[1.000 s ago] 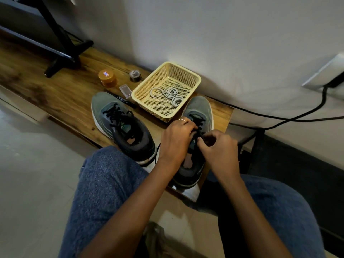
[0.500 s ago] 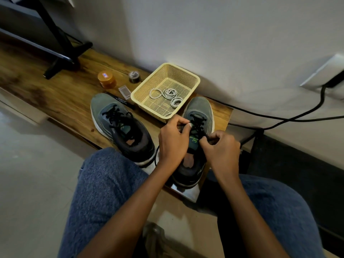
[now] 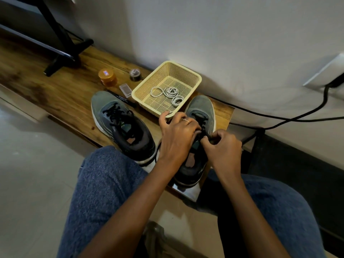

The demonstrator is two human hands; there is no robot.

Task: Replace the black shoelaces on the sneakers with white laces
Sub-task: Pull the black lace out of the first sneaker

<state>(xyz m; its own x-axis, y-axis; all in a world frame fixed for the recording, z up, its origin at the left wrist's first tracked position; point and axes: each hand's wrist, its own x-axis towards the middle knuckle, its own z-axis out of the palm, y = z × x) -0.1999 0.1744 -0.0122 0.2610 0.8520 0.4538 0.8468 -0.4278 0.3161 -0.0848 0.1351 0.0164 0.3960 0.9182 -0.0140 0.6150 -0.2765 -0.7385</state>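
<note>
Right sneaker: grey-green mesh running shoe with white sole (image 3: 200,116), stood just right of the cream perforated plastic basket (image 3: 193,76), toe toward wall; black lace (image 3: 203,121) threaded in lower eyelets.
Left hand (image 3: 178,135): lay over tongue area of that shoe, fingers curled toward lace; grip hidden under knuckles, hold on lace could not be confirmed.
Right hand (image 3: 224,144): fingers curled tight, pinched black lace at upper eyelets.
Change noted: left hand, raised toward the basket's near corner half a second earlier, dropped back onto the tongue; right hand closed inward to meet it.
Meaning for task: judged as loosening or pulling lace through top eyelets; removal stage only, barely begun.
Left sneaker: matching grey-green shoe (image 3: 119,125), just left of basket, black lace (image 3: 116,113) fully in place, untouched.
White laces: coiled white cord bundles (image 3: 172,92) lay inside basket, not yet taken up.
Other items: orange-lidded round jar (image 3: 107,76), small clear plastic box (image 3: 125,89), left of basket on brown wooden bench (image 3: 55,90).
</note>
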